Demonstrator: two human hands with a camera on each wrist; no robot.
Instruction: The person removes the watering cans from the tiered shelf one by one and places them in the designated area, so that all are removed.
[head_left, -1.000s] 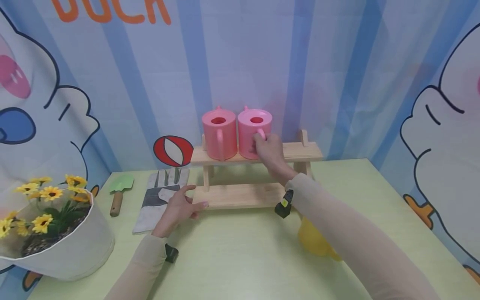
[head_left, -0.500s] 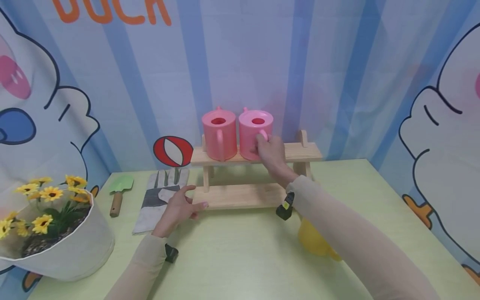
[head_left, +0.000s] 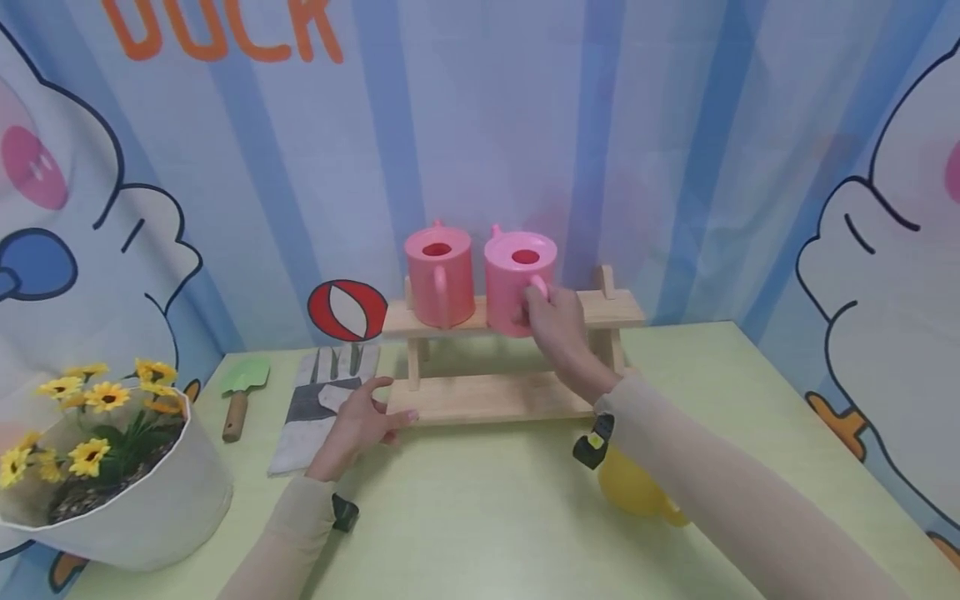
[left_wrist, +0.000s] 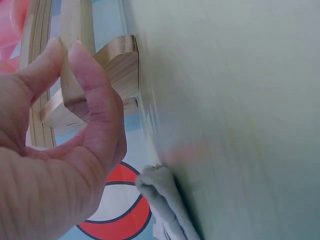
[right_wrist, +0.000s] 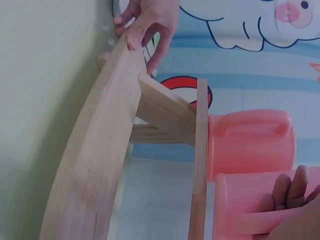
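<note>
Only readable text: orange "DUCK" lettering (head_left: 270, 53) on the striped backdrop (head_left: 495, 125), tops cropped by the frame edge. Right wrist camera (head_left: 592, 443) has a yellow patch; any print on it too small to read.

Right hand (head_left: 557, 327): fingers curled round the handle of the pink can (head_left: 508, 287), which is upright at the upper board of the wooden stand (head_left: 487, 398). Can't tell if its base touches the board. Second pink can (head_left: 423, 292) sits on that board just to its left, gap between them.

Left hand (head_left: 363, 421): thumb and fingers pinch the lower board's left end. Grey-white glove (head_left: 303, 437) lies just beside it.
</note>
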